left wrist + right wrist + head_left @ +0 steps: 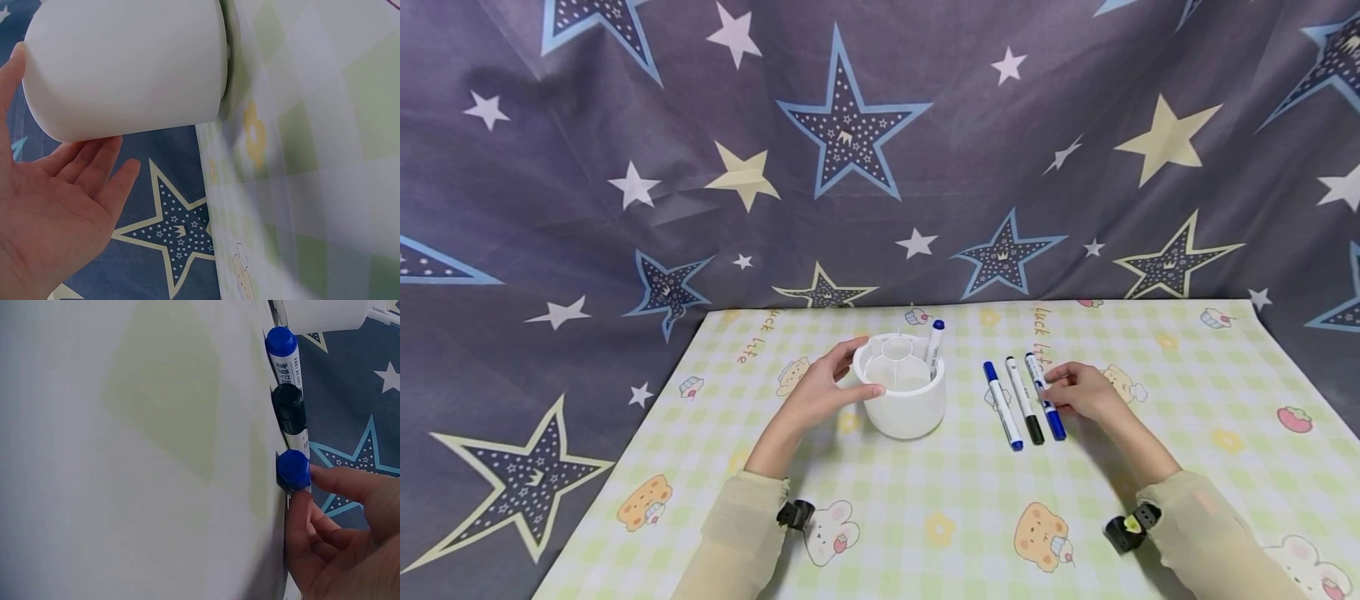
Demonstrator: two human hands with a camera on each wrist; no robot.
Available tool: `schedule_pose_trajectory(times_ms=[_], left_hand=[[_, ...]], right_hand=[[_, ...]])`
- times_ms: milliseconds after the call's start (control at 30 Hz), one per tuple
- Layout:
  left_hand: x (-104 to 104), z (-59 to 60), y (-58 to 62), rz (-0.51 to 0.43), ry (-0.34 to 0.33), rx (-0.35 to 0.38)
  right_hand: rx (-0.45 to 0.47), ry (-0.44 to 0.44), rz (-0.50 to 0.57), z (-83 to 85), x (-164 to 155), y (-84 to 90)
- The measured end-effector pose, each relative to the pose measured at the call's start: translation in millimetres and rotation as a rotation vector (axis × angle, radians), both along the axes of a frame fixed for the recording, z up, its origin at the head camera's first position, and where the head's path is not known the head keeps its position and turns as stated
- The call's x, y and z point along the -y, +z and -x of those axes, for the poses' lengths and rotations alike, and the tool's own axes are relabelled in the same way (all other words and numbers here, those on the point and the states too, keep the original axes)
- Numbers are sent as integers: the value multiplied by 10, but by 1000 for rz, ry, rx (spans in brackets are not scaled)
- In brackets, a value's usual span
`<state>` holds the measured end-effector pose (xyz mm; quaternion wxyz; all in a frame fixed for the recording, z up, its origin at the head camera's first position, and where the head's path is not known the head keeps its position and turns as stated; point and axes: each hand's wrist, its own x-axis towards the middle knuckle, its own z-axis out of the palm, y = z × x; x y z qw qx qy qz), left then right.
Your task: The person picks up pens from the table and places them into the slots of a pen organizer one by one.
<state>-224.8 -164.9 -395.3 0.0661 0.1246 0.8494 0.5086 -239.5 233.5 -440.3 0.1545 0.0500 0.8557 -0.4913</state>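
A round white pen holder with inner dividers stands upright on the table. My left hand holds its left side, thumb at the near rim and fingers around the far side. In the left wrist view the pen holder's smooth wall hides part of those fingers. One blue-capped marker leans inside it. To the right, three whiteboard markers lie side by side: a blue one, a black one and a rightmost blue one. My right hand pinches that rightmost marker between thumb and fingers.
A green-and-white checked tablecloth with cartoon prints covers the table. Behind it hangs a dark curtain with stars, meeting the table's back edge. Black camera mounts sit on both wrists, including the right wrist mount.
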Motion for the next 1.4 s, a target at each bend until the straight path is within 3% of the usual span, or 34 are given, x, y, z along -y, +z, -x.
schedule_pose_trajectory(times_ms=[433,1000,1400], left_hand=[[0,-8,8,11,-2,-7],[-9,-2,13,11,5,-6],[-9,-11,8,10,11,5]], right_hand=[[1,-11,-52,15,0,-9],[-66,8,45,-35,-40,36],[-156,-58,50,-55,6,98]])
